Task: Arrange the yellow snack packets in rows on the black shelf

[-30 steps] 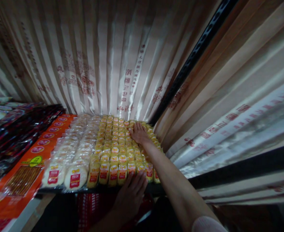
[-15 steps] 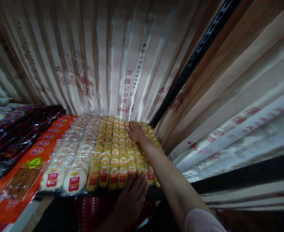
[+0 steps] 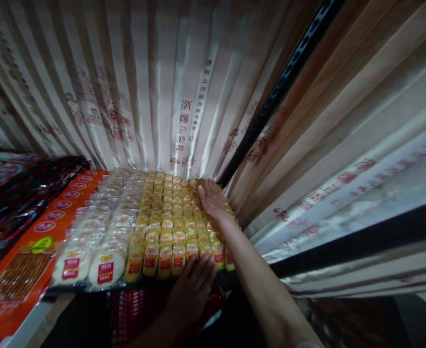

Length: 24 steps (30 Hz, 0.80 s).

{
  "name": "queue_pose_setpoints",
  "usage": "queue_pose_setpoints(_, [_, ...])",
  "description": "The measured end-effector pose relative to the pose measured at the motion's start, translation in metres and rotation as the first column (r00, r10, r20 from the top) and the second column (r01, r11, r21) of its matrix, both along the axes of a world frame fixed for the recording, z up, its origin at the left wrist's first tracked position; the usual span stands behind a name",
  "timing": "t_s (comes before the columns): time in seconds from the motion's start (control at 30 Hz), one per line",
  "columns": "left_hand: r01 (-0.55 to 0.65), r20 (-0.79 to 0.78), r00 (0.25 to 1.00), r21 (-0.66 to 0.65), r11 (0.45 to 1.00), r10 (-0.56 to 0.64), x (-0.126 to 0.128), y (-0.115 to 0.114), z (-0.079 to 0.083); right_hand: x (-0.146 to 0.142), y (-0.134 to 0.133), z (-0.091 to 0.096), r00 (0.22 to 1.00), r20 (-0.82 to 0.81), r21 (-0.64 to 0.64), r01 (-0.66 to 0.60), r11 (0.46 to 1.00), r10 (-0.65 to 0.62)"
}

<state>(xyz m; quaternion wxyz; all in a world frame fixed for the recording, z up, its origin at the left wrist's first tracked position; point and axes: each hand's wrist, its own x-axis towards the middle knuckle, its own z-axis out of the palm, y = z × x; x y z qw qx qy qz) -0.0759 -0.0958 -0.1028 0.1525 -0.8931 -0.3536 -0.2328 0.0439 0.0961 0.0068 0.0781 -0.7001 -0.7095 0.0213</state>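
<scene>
Several rows of small yellow wrapped cakes (image 3: pixel 177 232) stand packed on a shelf, with red and white labels on their fronts. My right hand (image 3: pixel 212 198) lies flat on top of the back rows near the right side, fingers stretched out. At the front edge, my left hand (image 3: pixel 195 280) rests its extended fingers against the lower fronts of the cakes. Neither hand grasps anything. Left of the cakes stand two rows of round white wrapped crackers (image 3: pixel 106 268) in clear film with red labels.
An orange snack packet (image 3: pixel 46 227) with a picture of brown sticks lies at the left, beside dark shiny packets (image 3: pixel 32 193). Pleated printed curtains (image 3: pixel 144 96) hang behind and to the right. A black perforated post (image 3: pixel 271 106) rises by the back right corner.
My right hand has slid slightly right across the tops of the cakes. My left hand stays at the front edge. The view has shifted a little, moving the packets leftward in the picture.
</scene>
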Motion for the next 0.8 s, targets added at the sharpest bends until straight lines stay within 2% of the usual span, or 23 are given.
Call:
queue_pose_setpoints(0.13, [-0.01,0.004,1.0,-0.01,1.0,0.01,0.001,-0.002,0.0,0.016,-0.026,-0.006,0.999,0.036,-0.065,0.015,0.998,-0.013])
queue_pose_setpoints(0.27, [-0.021,0.021,1.0,0.015,1.0,0.02,0.002,-0.005,-0.003,0.013,-0.032,-0.013,0.995,0.095,-0.131,0.052,0.99,-0.039])
queue_pose_setpoints(0.4, [-0.017,0.0,1.0,0.027,0.999,0.017,0.001,-0.005,-0.001,0.009,-0.03,-0.017,0.993,0.116,-0.157,0.038,0.987,-0.02])
queue_pose_setpoints(0.53, [-0.004,-0.017,1.0,0.03,1.0,0.004,0.0,-0.003,0.002,0.011,-0.024,-0.02,0.992,0.11,-0.126,0.07,0.99,-0.057])
queue_pose_setpoints(0.63, [-0.007,-0.016,1.0,0.014,1.0,0.007,-0.001,-0.002,0.002,0.012,-0.01,-0.017,0.992,0.108,-0.116,0.083,0.99,-0.07])
queue_pose_setpoints(0.8, [0.002,-0.014,1.0,0.017,1.0,-0.001,-0.002,-0.002,0.001,0.012,0.013,-0.013,0.992,0.125,-0.185,0.048,0.982,-0.025])
